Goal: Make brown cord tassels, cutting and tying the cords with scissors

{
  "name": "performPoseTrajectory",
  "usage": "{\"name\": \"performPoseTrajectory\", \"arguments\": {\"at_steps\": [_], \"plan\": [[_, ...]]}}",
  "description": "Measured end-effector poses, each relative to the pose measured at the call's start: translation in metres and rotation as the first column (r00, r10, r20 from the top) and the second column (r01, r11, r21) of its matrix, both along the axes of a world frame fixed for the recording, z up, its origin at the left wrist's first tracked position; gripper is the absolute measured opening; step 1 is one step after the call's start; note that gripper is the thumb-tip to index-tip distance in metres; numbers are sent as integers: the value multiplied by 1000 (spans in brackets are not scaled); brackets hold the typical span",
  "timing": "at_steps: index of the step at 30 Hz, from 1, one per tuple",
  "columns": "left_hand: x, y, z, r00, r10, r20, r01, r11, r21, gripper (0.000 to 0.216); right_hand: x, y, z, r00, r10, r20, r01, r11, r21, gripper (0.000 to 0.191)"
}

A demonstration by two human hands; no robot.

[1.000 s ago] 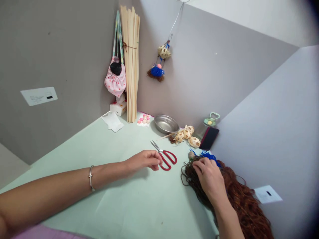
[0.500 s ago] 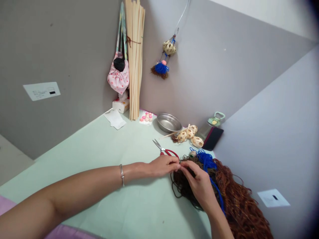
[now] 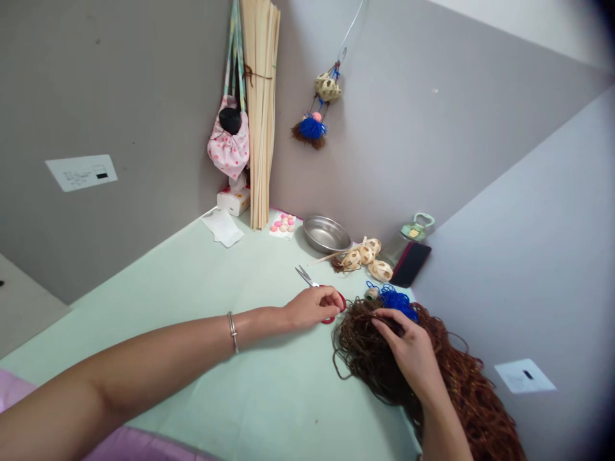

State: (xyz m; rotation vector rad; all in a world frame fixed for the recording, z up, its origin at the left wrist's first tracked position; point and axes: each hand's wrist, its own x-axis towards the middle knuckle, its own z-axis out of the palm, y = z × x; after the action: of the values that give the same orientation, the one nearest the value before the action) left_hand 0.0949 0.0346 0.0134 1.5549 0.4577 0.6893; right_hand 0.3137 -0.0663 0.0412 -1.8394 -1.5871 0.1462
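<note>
My left hand (image 3: pixel 313 307), with a silver bangle at the wrist, is over the red handles of the scissors (image 3: pixel 306 276). Its fingers are curled together, and what they hold, if anything, is too small to make out. The scissors lie on the table with their blades pointing away to the left. My right hand (image 3: pixel 414 346) has thumb and forefinger pinched at the top of a tangled heap of dark brown yarn (image 3: pixel 360 339). Blue yarn (image 3: pixel 396 301) and a long reddish-brown hank of yarn (image 3: pixel 466 384) lie beside and behind that hand.
Along the back of the table (image 3: pixel 230 378) are a metal bowl (image 3: pixel 327 235), woven balls (image 3: pixel 368 256), a bottle (image 3: pixel 418 232), a phone (image 3: pixel 412 264) and pink beads (image 3: pixel 283 223). Wooden strips (image 3: pixel 261 115) lean in the corner. A tasselled ornament (image 3: pixel 317 105) hangs from a wire.
My hands, together over the dark yarn before, have moved apart. The right went right and onto the dark yarn heap; the left drew slightly back over the scissors' handles.
</note>
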Motion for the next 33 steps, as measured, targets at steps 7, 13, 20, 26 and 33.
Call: {"name": "performPoseTrajectory", "arguments": {"at_steps": [7,13,20,26,33], "plan": [[21,-4,3,991,97,-92,-78,978,195,15,-7,-4,12,962,-26,-272,16,999,-38,30],[32,-12,-3,964,-8,-267,110,922,371,22,-13,-12,15,954,205,-217,-250,946,-205,29],[16,-10,4,942,-70,-327,205,893,400,5,-2,-14,-4,951,294,97,-233,885,-403,36],[4,18,4,972,11,-235,56,960,274,12,25,-11,-15,959,152,237,-102,972,-210,43],[-30,59,30,997,-37,-73,44,995,95,34,31,-12,-20,950,136,281,-69,969,-238,43]]}}
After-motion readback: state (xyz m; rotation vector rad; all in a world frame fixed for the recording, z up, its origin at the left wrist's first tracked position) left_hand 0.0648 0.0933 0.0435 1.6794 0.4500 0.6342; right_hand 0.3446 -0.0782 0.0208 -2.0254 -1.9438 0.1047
